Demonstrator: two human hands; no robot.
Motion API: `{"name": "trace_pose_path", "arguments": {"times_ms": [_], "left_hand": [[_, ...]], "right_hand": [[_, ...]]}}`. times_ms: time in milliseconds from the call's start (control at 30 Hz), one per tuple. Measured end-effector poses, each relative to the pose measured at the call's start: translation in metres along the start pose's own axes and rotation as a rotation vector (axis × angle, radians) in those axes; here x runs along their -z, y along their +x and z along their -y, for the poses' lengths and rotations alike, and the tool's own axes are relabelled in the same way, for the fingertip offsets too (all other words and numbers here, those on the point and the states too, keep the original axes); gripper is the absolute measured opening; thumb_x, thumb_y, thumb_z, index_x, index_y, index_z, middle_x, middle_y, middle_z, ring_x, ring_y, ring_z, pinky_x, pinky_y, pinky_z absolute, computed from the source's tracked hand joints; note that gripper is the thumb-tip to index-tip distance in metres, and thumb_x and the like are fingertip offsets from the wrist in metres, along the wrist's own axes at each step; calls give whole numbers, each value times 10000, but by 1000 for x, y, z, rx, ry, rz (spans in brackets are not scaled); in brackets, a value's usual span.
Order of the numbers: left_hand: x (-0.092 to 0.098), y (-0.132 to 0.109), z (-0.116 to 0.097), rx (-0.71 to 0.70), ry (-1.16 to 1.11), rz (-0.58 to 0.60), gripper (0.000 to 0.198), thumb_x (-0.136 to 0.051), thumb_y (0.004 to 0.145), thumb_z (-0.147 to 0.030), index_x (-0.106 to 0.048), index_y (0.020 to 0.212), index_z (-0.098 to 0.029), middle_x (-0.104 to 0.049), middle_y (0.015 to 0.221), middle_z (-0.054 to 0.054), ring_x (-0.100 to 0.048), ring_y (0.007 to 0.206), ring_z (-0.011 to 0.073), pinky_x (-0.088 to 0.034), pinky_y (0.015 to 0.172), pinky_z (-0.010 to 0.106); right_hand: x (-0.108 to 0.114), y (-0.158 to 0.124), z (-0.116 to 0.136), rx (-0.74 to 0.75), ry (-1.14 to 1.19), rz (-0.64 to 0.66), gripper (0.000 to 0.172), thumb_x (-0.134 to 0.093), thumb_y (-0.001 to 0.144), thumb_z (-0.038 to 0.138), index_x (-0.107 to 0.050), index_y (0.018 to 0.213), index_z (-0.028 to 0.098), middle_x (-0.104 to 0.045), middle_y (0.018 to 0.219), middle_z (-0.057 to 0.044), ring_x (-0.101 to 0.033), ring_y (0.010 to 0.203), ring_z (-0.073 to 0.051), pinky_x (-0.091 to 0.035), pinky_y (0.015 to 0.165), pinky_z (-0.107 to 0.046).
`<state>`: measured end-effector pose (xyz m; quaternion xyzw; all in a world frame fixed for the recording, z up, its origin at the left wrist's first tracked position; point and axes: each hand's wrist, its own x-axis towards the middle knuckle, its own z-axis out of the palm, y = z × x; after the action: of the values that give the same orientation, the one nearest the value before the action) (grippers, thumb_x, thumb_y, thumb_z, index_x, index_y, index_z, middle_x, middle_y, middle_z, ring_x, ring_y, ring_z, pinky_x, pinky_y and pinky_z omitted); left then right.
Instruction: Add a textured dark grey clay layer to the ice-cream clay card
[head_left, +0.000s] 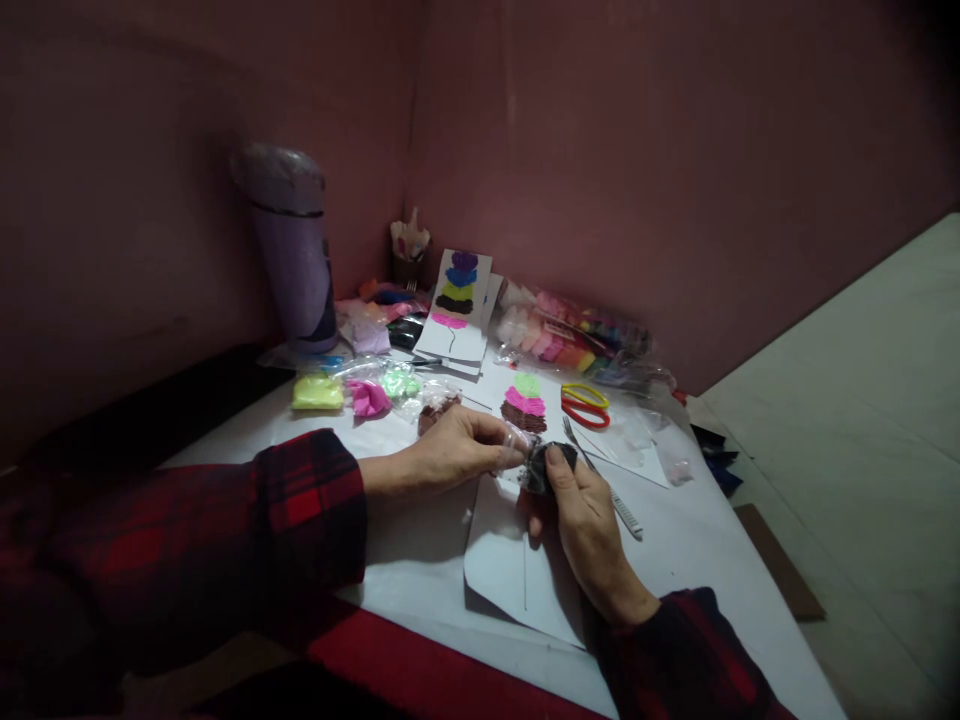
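Note:
My right hand [592, 525] grips a packet of black modelling clay [550, 463], its thumb on top. The thumb and fingers of my left hand [465, 440] are pinched on the clear plastic wrapper at the packet's left end. Beneath both hands lies a white sheet [499, 565] marked with a thin dark line. Just beyond them is a card [525, 400] bearing green, pink and brown clay bands. A brown clay packet [437, 408] rests behind my left hand, and a fork [626, 515] lies partly hidden beside my right hand.
Yellow [317, 392] and pink clay packets [369, 398] sit on the left. Scissors with red and yellow handles [585, 405] lie to the right. At the back are a purple tumbler [296, 260], a card with coloured bands [456, 310] and a bag of clay packets [562, 330].

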<state>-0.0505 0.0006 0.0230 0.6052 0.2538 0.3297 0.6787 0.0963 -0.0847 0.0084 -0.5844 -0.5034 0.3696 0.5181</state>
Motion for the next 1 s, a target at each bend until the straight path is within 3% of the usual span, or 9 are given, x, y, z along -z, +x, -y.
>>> {"name": "trace_pose_path", "arguments": {"times_ms": [133,333,533,1000], "left_hand": [[0,0,0,5,1,22,212,-773,643,-287,-689,685,-97,-533,531,-34,-418,508,64,-322,525,207],[-1,-1,-1,-6,28,45,395,-761,657,-458,-567,601,-120,-467,521,-49,-370,483,56,-278,493,211],[-1,-1,1,-15,52,49,456,-731,668,-539,-555,640,-119,-430,550,-51,-338,518,63,-234,509,222],[-5,-2,-7,21,61,45,455,-784,597,-490,-495,555,-141,-398,502,-67,-304,499,55,-193,490,216]], "right_hand": [[-1,1,-1,15,-20,0,467,-455,906,614,-473,691,200,-521,424,41,-459,324,-87,-373,336,-198],[-1,2,-6,-4,-33,6,473,-476,888,628,-469,688,200,-542,463,29,-463,339,-87,-362,335,-201],[0,1,-5,-8,-45,12,486,-485,887,624,-474,664,192,-530,455,29,-447,331,-75,-328,325,-189],[1,2,-11,6,-67,-2,480,-470,898,622,-475,680,194,-541,479,29,-468,342,-84,-360,330,-198]]}}
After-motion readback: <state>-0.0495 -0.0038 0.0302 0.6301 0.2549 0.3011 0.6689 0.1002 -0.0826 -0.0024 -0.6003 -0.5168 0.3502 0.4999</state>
